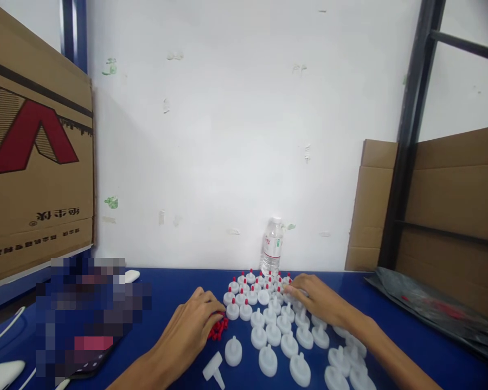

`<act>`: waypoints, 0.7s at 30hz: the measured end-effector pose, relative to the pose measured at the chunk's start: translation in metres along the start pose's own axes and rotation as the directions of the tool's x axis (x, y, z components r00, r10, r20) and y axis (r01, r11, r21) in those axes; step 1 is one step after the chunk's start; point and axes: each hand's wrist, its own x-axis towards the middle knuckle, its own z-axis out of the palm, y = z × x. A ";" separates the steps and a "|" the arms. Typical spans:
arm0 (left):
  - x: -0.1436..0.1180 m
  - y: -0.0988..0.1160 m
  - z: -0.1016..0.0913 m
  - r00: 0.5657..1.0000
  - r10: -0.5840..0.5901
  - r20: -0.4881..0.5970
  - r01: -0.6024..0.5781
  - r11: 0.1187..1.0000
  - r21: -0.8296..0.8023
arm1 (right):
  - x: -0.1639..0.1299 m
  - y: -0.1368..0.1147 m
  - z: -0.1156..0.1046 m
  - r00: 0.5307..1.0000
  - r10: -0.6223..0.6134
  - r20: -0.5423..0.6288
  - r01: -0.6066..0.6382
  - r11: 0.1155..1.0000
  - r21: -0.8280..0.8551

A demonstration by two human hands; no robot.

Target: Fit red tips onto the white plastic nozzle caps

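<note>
My left hand fingers curl on small red plastic tips, right hand pinches a white nozzle cap mid-frame on blue bench; back rows tipped, approx. twenty front caps bare.

left hand over red tips | right hand on white caps | blue table

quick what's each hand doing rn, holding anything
Left hand: curled over a small pile of red tips; grip cannot be told.
Right hand: fingertips pinched at a white cap among the rows.
</note>
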 end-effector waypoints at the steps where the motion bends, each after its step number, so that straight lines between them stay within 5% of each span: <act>1: 0.000 -0.001 0.001 1.000 -0.001 0.003 0.001 1.000 -0.002 | 0.000 -0.001 -0.002 1.000 -0.001 -0.010 0.001 1.000 -0.002; 7: -0.001 0.007 -0.007 0.998 -0.013 -0.063 0.011 1.000 -0.025 | -0.001 -0.025 -0.018 0.990 -0.048 -0.129 0.050 0.999 0.011; 11: -0.007 0.023 -0.014 0.994 0.009 -0.109 -0.010 1.000 -0.010 | -0.010 -0.064 -0.010 0.957 -0.226 -0.181 0.231 0.973 0.008; 18: -0.016 0.040 -0.002 0.951 0.288 -0.114 -0.275 0.954 0.121 | -0.022 -0.123 0.009 0.729 -0.621 -0.288 0.626 0.775 -0.088; 21: -0.015 0.042 0.000 0.940 0.327 -0.096 -0.315 0.942 0.117 | -0.022 -0.131 0.009 0.700 -0.638 -0.321 0.650 0.755 -0.085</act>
